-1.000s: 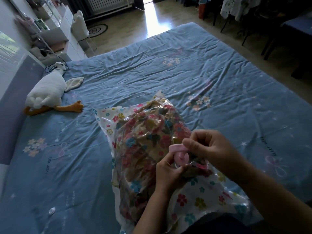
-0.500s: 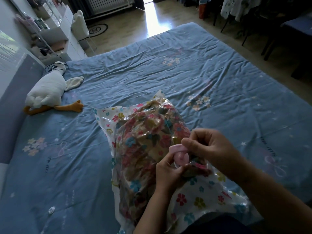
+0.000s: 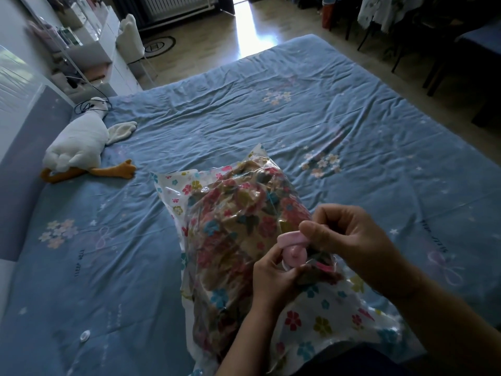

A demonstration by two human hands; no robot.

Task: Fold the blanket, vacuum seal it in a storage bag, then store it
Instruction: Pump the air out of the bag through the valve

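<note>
A clear storage bag (image 3: 187,185) printed with small flowers lies on the blue bed. Inside it is the folded floral blanket (image 3: 233,234), brown with red and blue blooms. A pink valve (image 3: 294,255) sits on the bag's near part. My left hand (image 3: 273,278) grips the bag plastic just under the valve. My right hand (image 3: 344,234) pinches the valve's pink cap (image 3: 290,238) between thumb and fingers, lifted off the valve body.
The blue bedsheet (image 3: 271,118) spreads all around the bag. A white plush goose (image 3: 78,142) lies at the left by the grey headboard (image 3: 24,147). A small white round piece (image 3: 84,335) rests on the sheet near left. Shelves and chairs stand beyond the bed.
Almost nothing differs; both hands stay on the pink valve with only slight finger shifts.
</note>
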